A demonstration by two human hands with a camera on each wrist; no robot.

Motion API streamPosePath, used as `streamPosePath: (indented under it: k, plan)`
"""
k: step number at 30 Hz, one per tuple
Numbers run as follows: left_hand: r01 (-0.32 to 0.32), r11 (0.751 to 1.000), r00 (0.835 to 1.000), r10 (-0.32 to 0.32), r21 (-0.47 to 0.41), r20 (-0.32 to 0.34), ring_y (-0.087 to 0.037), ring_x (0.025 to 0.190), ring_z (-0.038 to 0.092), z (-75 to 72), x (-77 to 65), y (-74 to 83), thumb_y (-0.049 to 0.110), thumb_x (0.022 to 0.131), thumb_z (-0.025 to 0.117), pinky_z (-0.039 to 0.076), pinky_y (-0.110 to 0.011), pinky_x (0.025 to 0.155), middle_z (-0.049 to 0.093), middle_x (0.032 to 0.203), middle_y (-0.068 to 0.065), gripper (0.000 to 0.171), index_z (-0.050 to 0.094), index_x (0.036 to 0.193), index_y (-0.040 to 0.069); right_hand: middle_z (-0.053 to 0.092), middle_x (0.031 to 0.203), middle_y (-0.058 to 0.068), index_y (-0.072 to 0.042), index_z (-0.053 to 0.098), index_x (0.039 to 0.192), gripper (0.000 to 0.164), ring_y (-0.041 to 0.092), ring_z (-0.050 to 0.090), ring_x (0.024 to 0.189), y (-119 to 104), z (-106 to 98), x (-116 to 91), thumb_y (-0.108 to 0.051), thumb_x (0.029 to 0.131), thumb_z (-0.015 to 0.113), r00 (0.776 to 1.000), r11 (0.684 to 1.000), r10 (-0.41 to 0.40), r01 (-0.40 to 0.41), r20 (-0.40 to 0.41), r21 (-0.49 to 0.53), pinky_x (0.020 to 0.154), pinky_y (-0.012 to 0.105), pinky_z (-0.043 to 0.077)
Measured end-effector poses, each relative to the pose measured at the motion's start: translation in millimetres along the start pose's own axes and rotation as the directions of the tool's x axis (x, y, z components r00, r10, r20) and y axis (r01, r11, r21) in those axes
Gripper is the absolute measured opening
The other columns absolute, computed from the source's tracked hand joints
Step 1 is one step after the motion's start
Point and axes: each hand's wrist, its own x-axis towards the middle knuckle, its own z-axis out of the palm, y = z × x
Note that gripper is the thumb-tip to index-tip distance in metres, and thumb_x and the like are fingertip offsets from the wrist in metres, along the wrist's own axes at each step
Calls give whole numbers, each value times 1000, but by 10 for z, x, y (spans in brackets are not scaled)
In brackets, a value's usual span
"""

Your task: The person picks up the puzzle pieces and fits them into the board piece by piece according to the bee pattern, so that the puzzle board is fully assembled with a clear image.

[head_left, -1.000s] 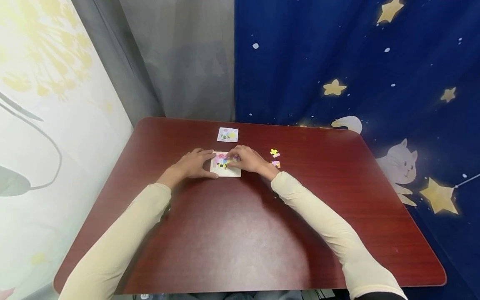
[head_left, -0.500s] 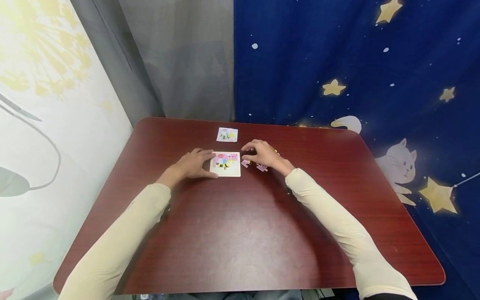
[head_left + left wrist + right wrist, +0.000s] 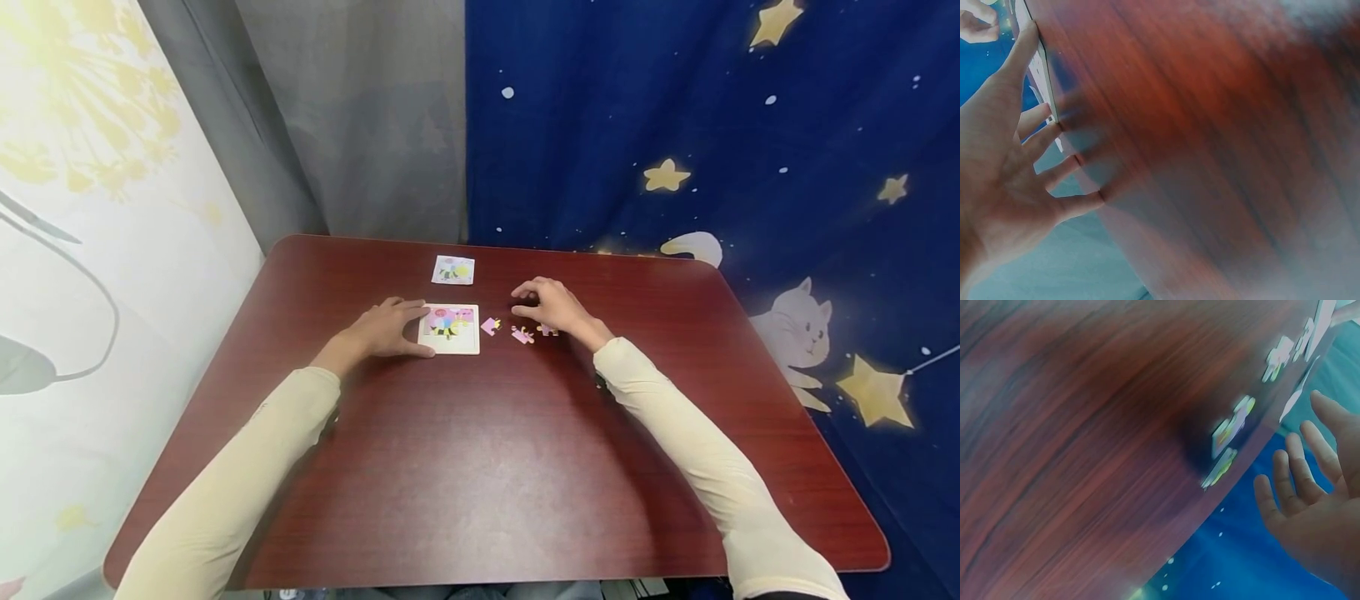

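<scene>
My left hand (image 3: 384, 327) lies at the left side of a white-framed jigsaw puzzle board (image 3: 450, 345), thumb near its lower corner and fingers at the upper one. In the left wrist view those fingers look spread and fairly straight. A partly filled bee picture shows in the board's upper part. Just right of the board lie loose jigsaw pieces, a pink and yellow puzzle piece (image 3: 491, 326) closest and a second puzzle piece (image 3: 522, 335) beyond it. Over further puzzle pieces (image 3: 1234, 427) hovers my right hand (image 3: 555, 305), its fingers loosely bent with nothing between them.
A small picture card (image 3: 453, 270) with a similar bee lies behind the board, towards the far edge of the red-brown table (image 3: 480, 467). Behind the table hang a grey curtain (image 3: 375, 125) and a blue starry curtain (image 3: 585, 125).
My right hand has moved off the board and away to the right. Pink puzzle pieces now lie close beside the board. The left hand has stayed at the board's side.
</scene>
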Motion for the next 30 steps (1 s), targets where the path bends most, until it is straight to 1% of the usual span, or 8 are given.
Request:
streamPosePath:
  k: [4, 9, 14, 19, 22, 26, 30]
  plan:
    - [5, 1000, 1000, -5, 4, 7, -41, 147, 34, -6, 3, 1, 68, 80, 79, 37, -68, 110, 39, 165, -9, 100, 47, 158, 15, 70, 114, 12, -10, 75, 123, 35, 27, 65, 108, 88, -64, -44, -29, 94, 79, 1000, 1000, 25, -25, -17, 0, 95, 44, 51]
    - [26, 1000, 999, -26, 0, 29, -40, 147, 33, -15, 11, 4, 69, 80, 78, 38, -67, 109, 37, 166, -8, 100, 44, 159, 17, 69, 114, 14, -9, 75, 123, 35, 28, 64, 106, 193, -129, -109, -28, 93, 79, 998, 998, 64, -64, -27, -5, 93, 46, 51]
    - [31, 1000, 999, -31, 4, 41, -40, 147, 33, -13, 27, 5, 69, 81, 78, 38, -68, 109, 36, 167, -8, 100, 44, 160, 17, 70, 114, 12, -11, 75, 123, 35, 27, 64, 107, 293, -171, -164, -29, 94, 79, 993, 993, 115, -115, -35, -22, 93, 47, 51]
    - [38, 999, 998, -38, -4, 47, -40, 148, 33, -29, 25, 16, 68, 81, 78, 37, -67, 110, 36, 167, -8, 100, 43, 160, 17, 73, 116, 10, -10, 75, 123, 36, 27, 63, 107, 359, -194, -203, -30, 93, 79, 988, 987, 150, -152, -29, -44, 93, 47, 51]
    - [43, 999, 998, -42, -12, 46, -39, 148, 33, -42, 18, 25, 67, 80, 79, 37, -67, 110, 36, 167, -8, 100, 44, 160, 17, 74, 116, 9, -10, 76, 124, 39, 27, 63, 106, 376, -200, -220, -32, 92, 81, 984, 983, 179, -179, -20, -45, 91, 48, 52]
    - [43, 999, 998, -42, -23, 41, -39, 147, 34, -50, 15, 26, 67, 80, 80, 38, -66, 109, 38, 166, -8, 100, 45, 159, 17, 75, 111, 8, -12, 76, 124, 42, 25, 65, 102, 398, -194, -235, -36, 90, 82, 973, 972, 229, -229, -15, -50, 85, 48, 53]
    - [41, 999, 999, -40, -28, 34, -38, 147, 35, -46, 16, 18, 67, 80, 80, 38, -66, 110, 39, 165, -8, 100, 45, 159, 18, 74, 107, 7, -14, 76, 125, 44, 24, 65, 100, 424, -164, -239, -41, 90, 82, 964, 961, 267, -267, -8, -66, 82, 48, 53]
